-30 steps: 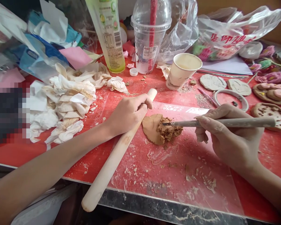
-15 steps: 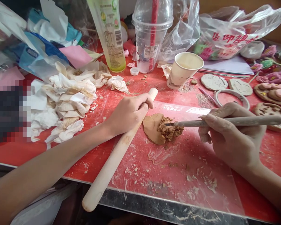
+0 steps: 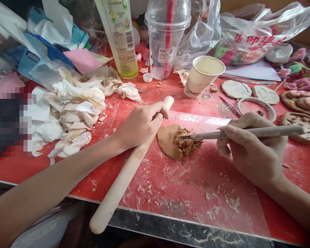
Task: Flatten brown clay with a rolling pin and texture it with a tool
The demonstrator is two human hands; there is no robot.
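My left hand (image 3: 144,124) is closed around the upper part of a wooden rolling pin (image 3: 124,184), which lies slanted with its lower end past the table edge. Just right of the pin is a flattened piece of brown clay (image 3: 168,142), smooth on its left side and crumbled and rough on its right. My right hand (image 3: 257,148) grips a thin grey-handled clay tool (image 3: 271,131) like a pen. The tool's dark tip touches the crumbly part of the clay. A clear plastic sheet (image 3: 222,203) lies beneath the clay, dotted with dried bits.
Crumpled tissues (image 3: 77,103) are heaped on the left. A paper cup (image 3: 203,79), a plastic cup with a red straw (image 3: 164,44) and a green bottle (image 3: 122,41) stand behind. At right lie a tape roll (image 3: 270,111), pale clay discs (image 3: 236,90) and decorated clay pieces (image 3: 303,125).
My right hand and the clay tool have shifted slightly left, with the tip pushed a little further over the crumbled clay. My left hand stays on the rolling pin.
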